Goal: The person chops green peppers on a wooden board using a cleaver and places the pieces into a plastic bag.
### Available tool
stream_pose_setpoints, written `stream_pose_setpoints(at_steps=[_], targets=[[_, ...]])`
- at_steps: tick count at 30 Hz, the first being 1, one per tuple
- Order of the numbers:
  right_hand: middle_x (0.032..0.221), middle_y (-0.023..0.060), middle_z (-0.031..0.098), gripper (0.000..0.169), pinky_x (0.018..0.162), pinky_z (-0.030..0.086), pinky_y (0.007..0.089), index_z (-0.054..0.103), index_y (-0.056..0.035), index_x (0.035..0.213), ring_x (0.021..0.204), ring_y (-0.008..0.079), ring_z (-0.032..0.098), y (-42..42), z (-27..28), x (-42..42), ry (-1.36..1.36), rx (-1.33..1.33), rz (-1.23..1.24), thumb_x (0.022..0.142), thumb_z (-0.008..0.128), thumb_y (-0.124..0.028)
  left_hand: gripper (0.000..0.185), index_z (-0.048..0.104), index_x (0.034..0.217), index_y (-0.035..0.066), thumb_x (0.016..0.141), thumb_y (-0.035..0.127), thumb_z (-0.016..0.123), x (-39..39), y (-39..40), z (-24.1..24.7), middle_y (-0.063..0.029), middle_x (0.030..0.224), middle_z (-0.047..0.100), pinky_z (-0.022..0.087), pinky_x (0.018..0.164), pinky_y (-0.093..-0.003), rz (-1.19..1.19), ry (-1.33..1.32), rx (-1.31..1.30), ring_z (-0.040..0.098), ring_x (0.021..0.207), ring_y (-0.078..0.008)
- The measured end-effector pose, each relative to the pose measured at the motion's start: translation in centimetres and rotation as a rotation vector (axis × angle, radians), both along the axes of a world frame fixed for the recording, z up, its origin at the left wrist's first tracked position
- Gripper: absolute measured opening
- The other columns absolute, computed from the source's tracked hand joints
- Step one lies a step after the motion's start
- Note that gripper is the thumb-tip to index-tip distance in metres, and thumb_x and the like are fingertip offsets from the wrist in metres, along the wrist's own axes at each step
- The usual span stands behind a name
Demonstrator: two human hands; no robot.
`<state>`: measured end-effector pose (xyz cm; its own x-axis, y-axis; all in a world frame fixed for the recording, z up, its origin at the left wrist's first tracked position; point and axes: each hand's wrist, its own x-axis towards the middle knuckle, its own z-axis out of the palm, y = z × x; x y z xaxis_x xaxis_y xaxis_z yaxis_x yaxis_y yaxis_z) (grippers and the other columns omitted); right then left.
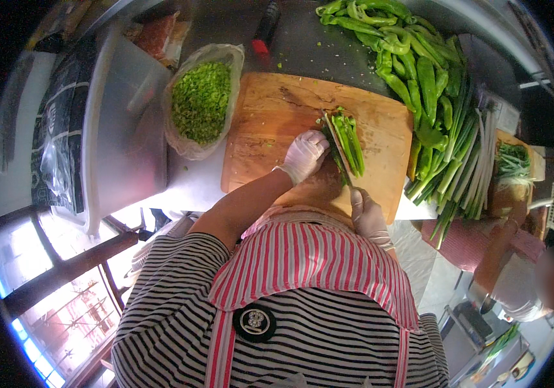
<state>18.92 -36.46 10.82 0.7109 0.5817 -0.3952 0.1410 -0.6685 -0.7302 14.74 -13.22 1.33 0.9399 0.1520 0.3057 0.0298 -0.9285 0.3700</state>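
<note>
My right hand [368,213], in a thin clear glove, grips the handle of a kitchen knife [339,145] near the front of the wooden cutting board [267,111]. The long blade points away from me. Cut strips of green pepper [349,143] lie lengthwise along the blade's right side, and darker green pieces show along its left side. My left hand [307,153], also gloved, rests on the board left of the blade with its fingers curled. Its fingertips are hidden, so I cannot tell whether they hold a piece.
A plastic bag of chopped greens [202,102] stands left of the board. Whole long green peppers [425,82] and spring onions [471,160] are heaped to the right. A black-and-red object [265,31] lies behind. At far right, a co-worker's hand [514,186] is by another board with cut greens [512,160].
</note>
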Motion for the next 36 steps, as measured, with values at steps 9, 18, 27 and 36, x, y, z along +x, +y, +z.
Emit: stream_pose_setpoints(at_steps=[9, 18, 27, 36], targets=[[0.089, 0.0278, 0.066, 0.044, 0.075, 0.05, 0.0516, 0.058, -0.0089, 0.121, 0.084, 0.0456, 0.065, 2.2, -0.5, 0.4, 0.0, -0.094, 0.023, 0.101, 0.04, -0.043, 0.014, 0.064, 0.085, 0.007, 0.071, 0.008, 0.064, 0.1, 0.1, -0.8, -0.0099, 0.092, 0.062, 0.049, 0.078, -0.0428, -0.046, -0.087, -0.011, 0.059, 0.092, -0.031], [0.089, 0.0246, 0.067, 0.051, 0.079, 0.051, 0.0435, 0.058, -0.0027, 0.125, 0.085, 0.037, 0.067, -1.9, -0.6, 2.1, 0.125, 0.117, -0.152, 0.1, 0.044, -0.045, 0.014, 0.066, 0.09, 0.007, 0.076, 0.006, 0.068, 1.8, -0.7, 1.9, -0.0112, 0.095, 0.063, 0.05, 0.079, -0.043, -0.021, -0.104, -0.112, 0.059, 0.093, -0.0331], [0.065, 0.0073, 0.057, 0.056, 0.046, 0.041, 0.0305, 0.058, 0.0016, 0.121, 0.051, 0.0146, 0.052, -8.1, -3.5, 1.4, 0.092, 0.185, -0.429, 0.099, 0.047, -0.049, 0.028, 0.063, 0.113, 0.009, 0.085, 0.006, 0.062, 13.7, -3.1, 6.7, -0.012, 0.115, 0.062, 0.05, 0.087, -0.0423, -0.11, -0.22, -0.221, 0.059, 0.102, -0.033], [0.107, 0.0269, 0.065, 0.047, 0.091, 0.048, 0.0393, 0.059, 0.0005, 0.122, 0.107, 0.0387, 0.063, -7.5, -1.3, 1.3, 0.164, 0.125, -0.479, 0.1, 0.048, -0.039, 0.06, 0.048, 0.137, 0.014, 0.08, -0.004, 0.054, 28.2, -3.0, 4.0, -0.0089, 0.145, 0.045, 0.035, 0.11, -0.0423, -0.059, 0.386, 0.27, 0.039, 0.136, -0.0307]])
